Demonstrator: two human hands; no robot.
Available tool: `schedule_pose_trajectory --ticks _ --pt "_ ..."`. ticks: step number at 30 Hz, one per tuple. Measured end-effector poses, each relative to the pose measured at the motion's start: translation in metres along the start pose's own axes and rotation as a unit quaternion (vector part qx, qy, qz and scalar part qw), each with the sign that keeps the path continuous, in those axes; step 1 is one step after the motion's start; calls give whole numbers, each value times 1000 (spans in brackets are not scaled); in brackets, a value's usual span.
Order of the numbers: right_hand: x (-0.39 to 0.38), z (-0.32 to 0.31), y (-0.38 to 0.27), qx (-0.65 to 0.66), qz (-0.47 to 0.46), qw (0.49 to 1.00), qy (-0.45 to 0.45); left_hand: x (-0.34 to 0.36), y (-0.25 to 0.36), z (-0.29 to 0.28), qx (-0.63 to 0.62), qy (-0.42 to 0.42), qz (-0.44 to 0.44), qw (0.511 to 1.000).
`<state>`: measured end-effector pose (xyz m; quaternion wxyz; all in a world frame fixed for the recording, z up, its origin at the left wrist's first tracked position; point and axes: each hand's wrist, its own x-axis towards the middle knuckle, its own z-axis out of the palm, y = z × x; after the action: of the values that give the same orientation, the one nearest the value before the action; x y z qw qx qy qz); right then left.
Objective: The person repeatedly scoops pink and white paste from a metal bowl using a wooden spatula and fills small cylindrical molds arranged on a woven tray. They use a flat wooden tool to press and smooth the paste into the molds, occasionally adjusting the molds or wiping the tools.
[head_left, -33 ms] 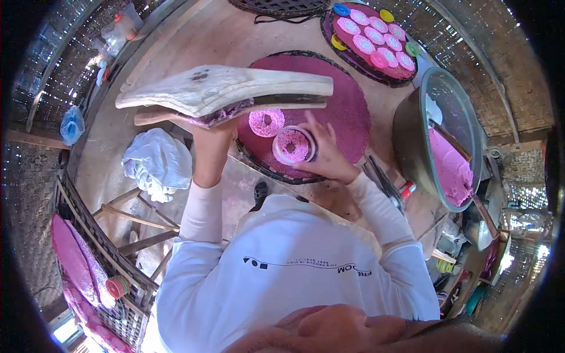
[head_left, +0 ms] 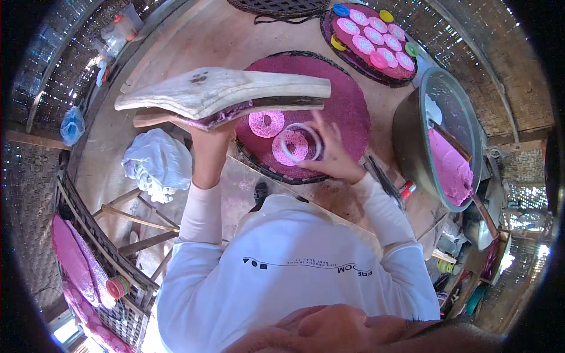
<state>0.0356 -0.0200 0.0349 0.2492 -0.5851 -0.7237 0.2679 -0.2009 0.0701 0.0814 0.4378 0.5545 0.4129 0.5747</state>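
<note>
The right hand (head_left: 334, 154) is holding a white hoop (head_left: 319, 144). The hoop is hanging over the nearer pink round (head_left: 298, 136) on the purple tray (head_left: 347, 106), a bit rightward, maybe not touching. The left hand (head_left: 212, 138) is gripping a wooden press (head_left: 219, 88), its long side running left to right.

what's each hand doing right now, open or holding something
Left hand: closed, holding the wooden press, fingers mostly hidden.
Right hand: holding the white ring between thumb and fingers.
</note>
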Motion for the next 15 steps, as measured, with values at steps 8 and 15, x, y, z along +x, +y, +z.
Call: schedule_pose_trajectory --ticks 8,15 --pt "-38 -25 28 -105 58 993 -4 -7 1 3 -1 -42 -81 996" --pt "-39 -72 -16 533 69 839 -91 -9 11 44 137 -278 131 942"
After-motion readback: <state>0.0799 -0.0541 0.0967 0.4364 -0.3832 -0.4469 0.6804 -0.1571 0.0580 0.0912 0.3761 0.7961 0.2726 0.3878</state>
